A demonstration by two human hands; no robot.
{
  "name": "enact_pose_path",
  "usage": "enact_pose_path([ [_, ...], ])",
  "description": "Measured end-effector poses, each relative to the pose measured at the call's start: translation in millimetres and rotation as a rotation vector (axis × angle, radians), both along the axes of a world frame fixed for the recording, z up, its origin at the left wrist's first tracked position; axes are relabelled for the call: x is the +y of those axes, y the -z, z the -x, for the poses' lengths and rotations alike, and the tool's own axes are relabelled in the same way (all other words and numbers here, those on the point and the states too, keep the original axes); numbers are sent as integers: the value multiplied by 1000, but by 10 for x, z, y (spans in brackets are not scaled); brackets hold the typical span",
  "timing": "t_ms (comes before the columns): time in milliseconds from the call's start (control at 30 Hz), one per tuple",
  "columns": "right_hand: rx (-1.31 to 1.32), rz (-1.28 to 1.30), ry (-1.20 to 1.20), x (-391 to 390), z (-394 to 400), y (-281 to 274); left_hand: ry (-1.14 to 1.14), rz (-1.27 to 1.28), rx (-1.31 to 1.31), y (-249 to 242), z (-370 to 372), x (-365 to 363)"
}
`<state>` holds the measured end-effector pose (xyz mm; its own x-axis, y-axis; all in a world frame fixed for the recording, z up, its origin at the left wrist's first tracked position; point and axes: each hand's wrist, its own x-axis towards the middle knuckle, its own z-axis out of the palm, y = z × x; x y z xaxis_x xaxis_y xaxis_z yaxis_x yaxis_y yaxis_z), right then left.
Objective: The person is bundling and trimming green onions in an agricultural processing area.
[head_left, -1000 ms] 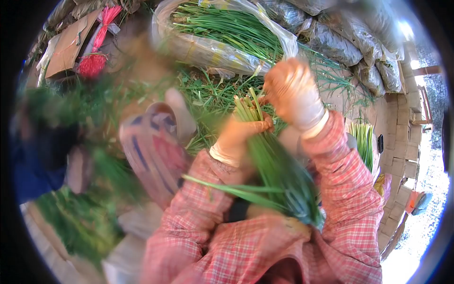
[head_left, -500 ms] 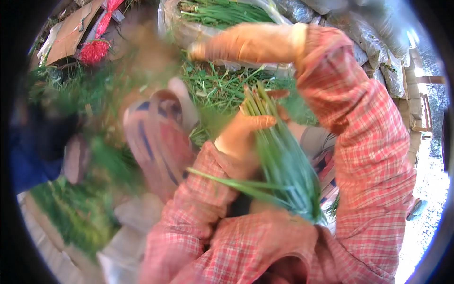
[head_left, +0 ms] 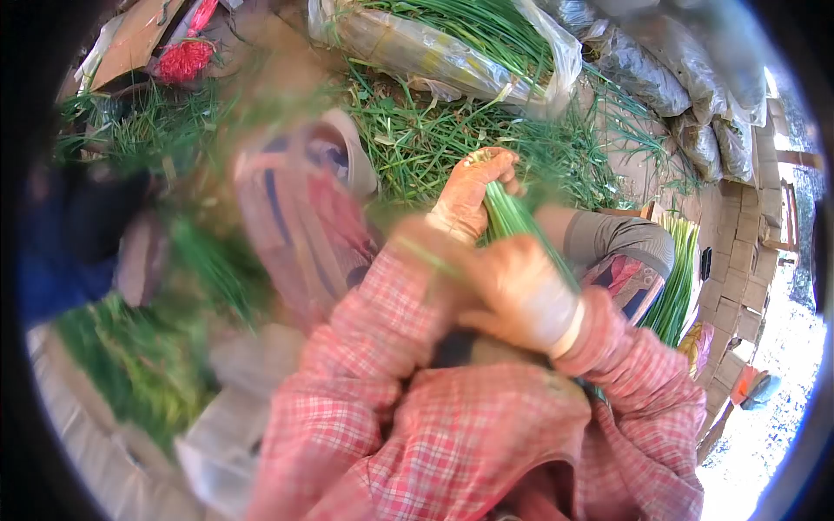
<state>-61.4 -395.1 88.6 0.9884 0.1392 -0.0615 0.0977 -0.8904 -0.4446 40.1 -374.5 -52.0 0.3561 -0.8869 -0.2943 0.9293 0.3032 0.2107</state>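
My left hand (head_left: 476,193) is wrapped round the pale stem end of a bunch of chives (head_left: 519,222), with its thumb over the cut ends. Green leaves slant down and to the right from this grip, toward my lap. Across the lower part of the bunch lies my right hand (head_left: 524,291), smeared by motion, its back toward me and its fingers pointing at my left forearm. Because of the blur I cannot tell whether those fingers hold a leaf. Part of the bunch is hidden behind the right hand.
Loose green trimmings (head_left: 417,130) cover the ground ahead. Behind them lies a clear plastic bag (head_left: 434,54) full of long green stalks. Filled plastic bags (head_left: 647,74) are stacked at the upper right. Another green bundle (head_left: 673,286) stands beside my right knee. Red string (head_left: 184,61) lies at the upper left.
My right hand has come down from the plastic bag to the bunch. My left hand still grips the stem end, now slightly higher in view.
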Motion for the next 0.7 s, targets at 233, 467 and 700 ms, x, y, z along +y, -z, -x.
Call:
enact_pose_path([
  [233,147,-667,750,-469,287,63,96,69,-194,-223,-44,137],
  [467,303,-585,698,-650,229,217,111,18,-130,-497,-15,201],
  [700,-311,163,408,-698,27,274,104,-10,-121,-419,-5,118],
])
